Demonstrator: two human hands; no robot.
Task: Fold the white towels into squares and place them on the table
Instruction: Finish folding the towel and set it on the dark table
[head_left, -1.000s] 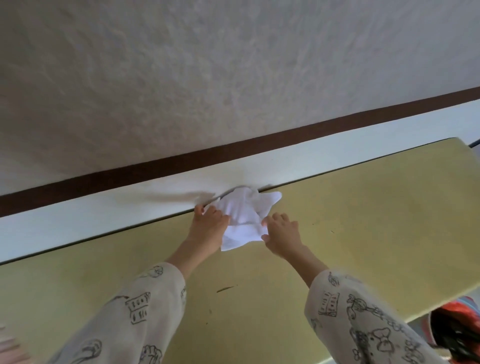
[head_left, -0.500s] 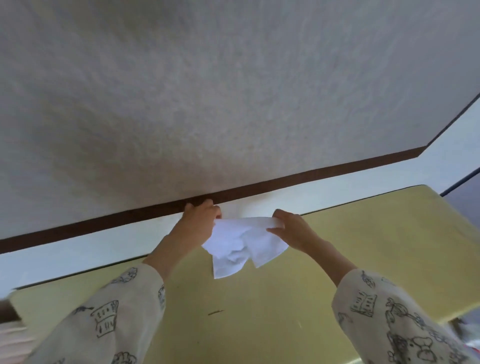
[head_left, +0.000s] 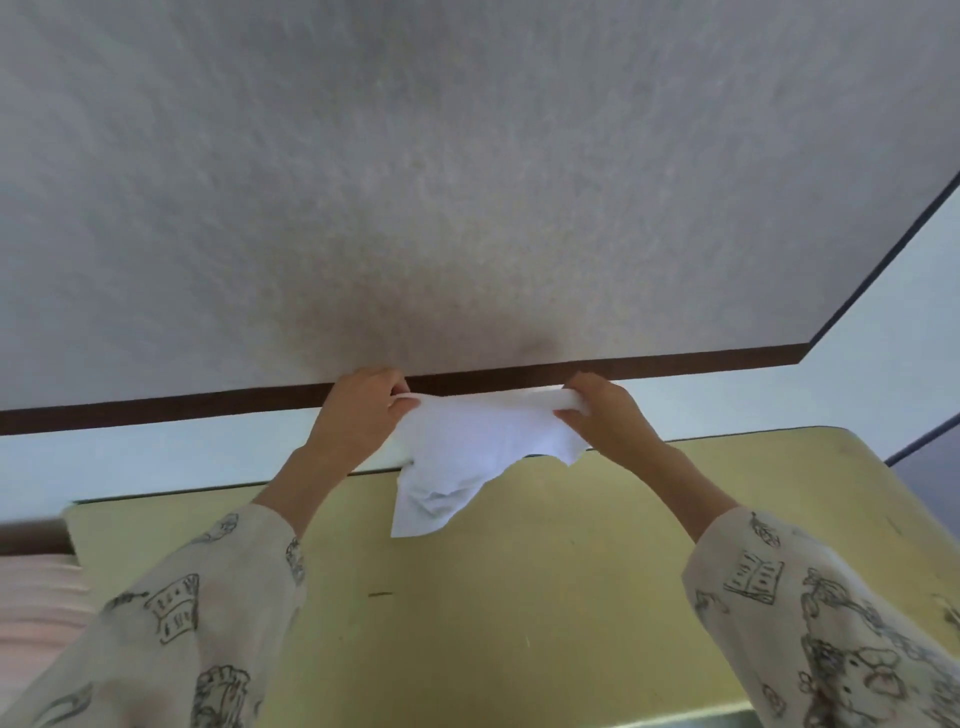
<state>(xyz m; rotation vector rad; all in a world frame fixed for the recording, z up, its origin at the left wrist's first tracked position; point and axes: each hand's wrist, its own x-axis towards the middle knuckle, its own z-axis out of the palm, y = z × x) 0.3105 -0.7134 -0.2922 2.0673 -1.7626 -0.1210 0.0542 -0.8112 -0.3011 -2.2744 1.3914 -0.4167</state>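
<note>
A person's left hand (head_left: 358, 415) and right hand (head_left: 608, 415) are holding a white towel (head_left: 467, 457) up in the air, each grip pinching an upper corner so the top edge is stretching between them while the rest is hanging crumpled below. The towel is hovering above the far edge of the yellow counter (head_left: 519, 597), its lowest corner dangling toward the surface; whether it is touching cannot be told.

Judging from the sag, the cloth is not yet spreading flat: the lower part is bunching, and laying it down like this could be trapping creases and spoiling the square. Either pinch is looking shallow, so a corner may be slipping free if the pull is tightening.

Just beyond the grips, a textured wall (head_left: 467, 182) with a dark brown trim strip (head_left: 208, 405) is rising close behind, leaving little room for shaking the towel out forward. Patterned sleeves (head_left: 197, 613) are covering both forearms, and a pink cloth-like surface (head_left: 31, 597) is showing well to the left.
</note>
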